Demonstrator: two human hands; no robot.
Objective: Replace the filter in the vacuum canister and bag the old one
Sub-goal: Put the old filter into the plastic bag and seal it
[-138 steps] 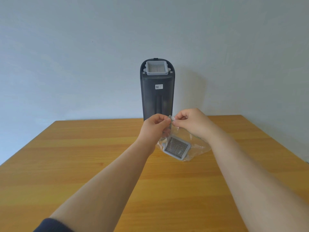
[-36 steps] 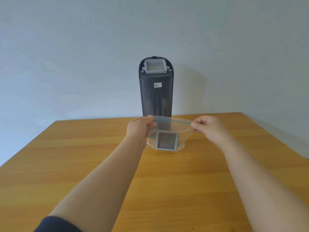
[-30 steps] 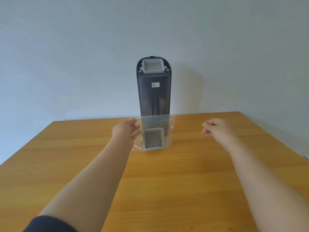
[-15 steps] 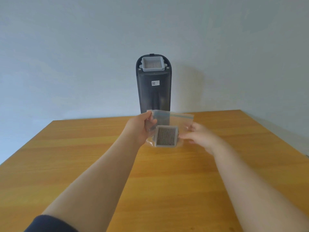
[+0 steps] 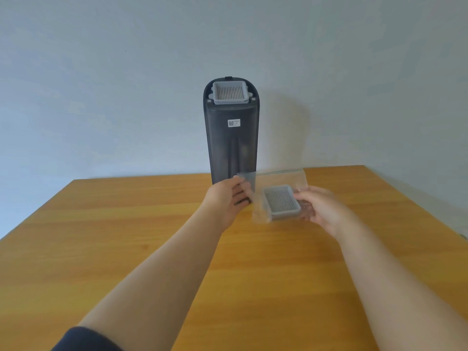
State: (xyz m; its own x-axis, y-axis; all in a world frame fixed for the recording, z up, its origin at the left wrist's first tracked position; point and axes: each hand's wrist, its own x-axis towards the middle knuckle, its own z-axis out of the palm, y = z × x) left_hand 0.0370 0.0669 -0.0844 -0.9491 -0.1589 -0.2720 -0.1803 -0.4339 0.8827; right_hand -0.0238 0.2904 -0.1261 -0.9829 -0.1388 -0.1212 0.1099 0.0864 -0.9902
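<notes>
A dark grey vacuum canister (image 5: 231, 148) stands upright at the table's far edge, with a pale pleated filter (image 5: 230, 92) seated in its top. In front of it a clear zip bag (image 5: 300, 178) is held just above the table, and the old grey filter (image 5: 281, 202) lies tilted inside it. My left hand (image 5: 226, 201) pinches the bag's upper left corner, thumb on top. My right hand (image 5: 320, 207) grips the bag's right side next to the filter. The bag's zip edge points toward the wall.
A wooden table (image 5: 177, 249) stretches toward me under both forearms. A plain pale wall (image 5: 101, 97) rises right behind the canister. The table's right edge (image 5: 415, 206) runs close to my right hand.
The bag with the old filter has shifted right and tipped flatter. My right hand, which had let go a second ago, has come back and taken hold of the bag's right side.
</notes>
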